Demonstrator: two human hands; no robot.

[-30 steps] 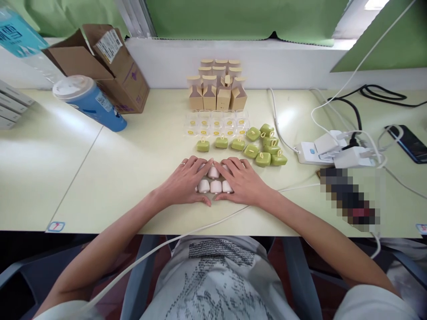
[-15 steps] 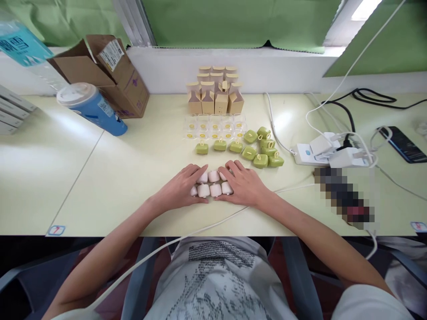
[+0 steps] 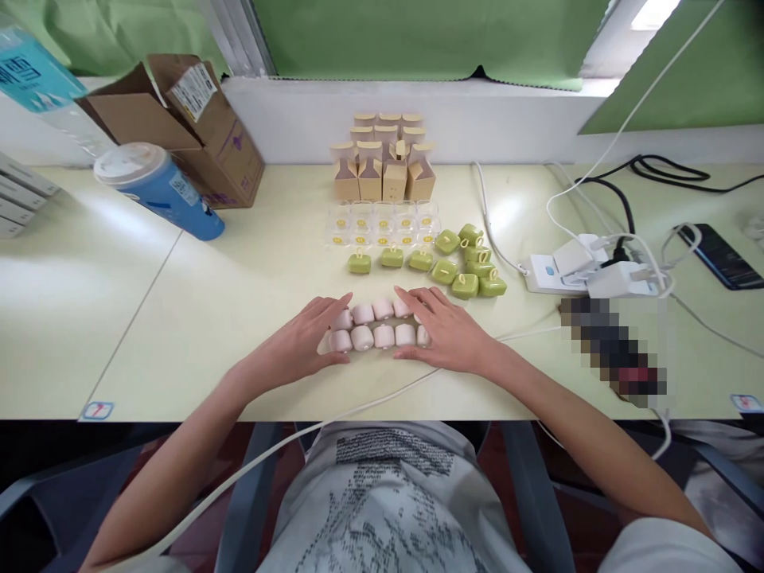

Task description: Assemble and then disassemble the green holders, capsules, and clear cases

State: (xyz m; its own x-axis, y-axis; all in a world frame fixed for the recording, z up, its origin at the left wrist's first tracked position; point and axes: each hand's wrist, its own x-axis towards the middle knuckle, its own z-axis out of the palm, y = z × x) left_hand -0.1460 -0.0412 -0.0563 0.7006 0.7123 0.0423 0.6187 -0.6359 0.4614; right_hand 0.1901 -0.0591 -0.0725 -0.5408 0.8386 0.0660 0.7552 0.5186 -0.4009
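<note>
Several pale pink, rounded little pieces (image 3: pixel 383 337) lie in two rows on the table, one row behind the other. At the left end of these rows is my left hand (image 3: pixel 307 334), thumb and fingers spread, its inner edge close against the end pieces. My right hand (image 3: pixel 445 330) arches over the right end, fingers apart from the thumb, partly covering the last pieces. Whether either hand presses on them I cannot tell. Behind the rows sit several green, rounded-square pieces (image 3: pixel 392 257) with pale loops, some bunched to the right.
Clear plastic cups with yellow marks (image 3: pixel 383 224) stand in rows behind the green pieces, before open small cardboard boxes (image 3: pixel 370 183). A blue cup (image 3: pixel 173 195) and carton (image 3: pixel 230 159) are at left. A power strip (image 3: pixel 552 274), phone (image 3: pixel 725 255) and white cable (image 3: pixel 382 399) also lie about.
My hands have moved apart, the left one leftward and the right one slightly rightward. More pink pieces show between them, and the rows look looser. The view has shifted slightly.
</note>
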